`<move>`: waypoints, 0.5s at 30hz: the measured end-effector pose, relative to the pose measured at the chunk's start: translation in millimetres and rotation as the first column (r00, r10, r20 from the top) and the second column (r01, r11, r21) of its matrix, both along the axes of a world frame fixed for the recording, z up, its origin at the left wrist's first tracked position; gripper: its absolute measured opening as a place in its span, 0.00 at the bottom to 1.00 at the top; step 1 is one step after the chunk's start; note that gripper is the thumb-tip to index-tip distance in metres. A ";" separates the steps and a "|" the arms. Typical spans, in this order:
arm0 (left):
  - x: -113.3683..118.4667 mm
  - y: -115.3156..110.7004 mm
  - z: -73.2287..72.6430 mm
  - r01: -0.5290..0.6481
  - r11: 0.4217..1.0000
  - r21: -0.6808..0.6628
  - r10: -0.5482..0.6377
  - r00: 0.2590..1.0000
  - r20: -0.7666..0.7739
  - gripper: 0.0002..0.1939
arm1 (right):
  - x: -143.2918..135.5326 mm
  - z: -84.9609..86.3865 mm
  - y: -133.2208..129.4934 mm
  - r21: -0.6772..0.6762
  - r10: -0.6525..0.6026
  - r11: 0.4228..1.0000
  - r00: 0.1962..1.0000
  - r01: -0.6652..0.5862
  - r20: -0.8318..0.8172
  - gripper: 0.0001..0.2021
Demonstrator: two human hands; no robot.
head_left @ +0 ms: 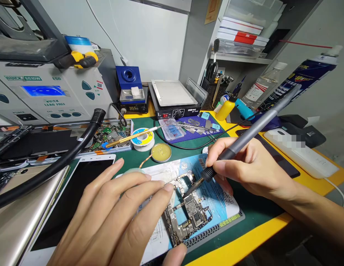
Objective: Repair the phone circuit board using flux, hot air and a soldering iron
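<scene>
My right hand (241, 166) grips a soldering iron (252, 127) like a pen, its grey handle slanting up to the right. The iron's tip meets a phone circuit board (195, 212) near the upper edge of its square chip section. My left hand (119, 218) reaches over from the left with long fingers stretched out. Its index fingertip and thumb sit at opposite ends of the board, holding it between them. Under the board lies a blue and white printed sheet (227, 195) on a grey ridged holder (203, 233).
Behind the hands are an open flux tin (161, 152), a solder spool (146, 142), a gold-handled tool (130, 139) and tweezers (199, 127). A black hose (74, 147) crosses the left side above phones. A hot plate (176, 96) stands at the back; bottles (263, 85) stand right.
</scene>
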State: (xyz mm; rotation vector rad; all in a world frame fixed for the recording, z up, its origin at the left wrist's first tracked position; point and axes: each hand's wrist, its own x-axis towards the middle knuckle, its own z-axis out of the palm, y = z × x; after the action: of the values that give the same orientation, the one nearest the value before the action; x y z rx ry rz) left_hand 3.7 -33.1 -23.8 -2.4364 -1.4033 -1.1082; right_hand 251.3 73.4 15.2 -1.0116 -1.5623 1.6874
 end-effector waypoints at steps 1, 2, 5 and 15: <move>0.0 0.0 0.2 0.002 1.000 -0.002 -0.002 1.000 0.002 0.21 | -0.3 0.0 0.3 -0.004 -0.003 1.000 1.000 0.003 -0.003 0.05; 0.0 0.0 0.5 0.004 1.000 -0.003 -0.004 1.000 0.004 0.21 | -0.7 0.2 0.6 -0.010 -0.007 1.000 1.000 0.007 -0.014 0.05; -0.3 1.0 1.2 0.001 1.000 0.008 -0.002 1.000 0.002 0.19 | -1.6 1.5 1.6 -0.036 -0.024 0.999 0.997 0.022 -0.076 0.01; 0.0 1.5 1.3 -0.009 1.000 0.020 0.009 1.000 0.000 0.19 | -2.0 2.1 2.4 -0.055 -0.030 0.998 0.995 0.025 -0.099 0.02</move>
State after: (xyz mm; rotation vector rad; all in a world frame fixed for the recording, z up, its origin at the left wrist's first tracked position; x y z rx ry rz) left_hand 3.7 -31.7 -22.5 -2.4136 -1.3951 -1.1154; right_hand 249.3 75.8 17.3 -0.9562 -1.4405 1.7417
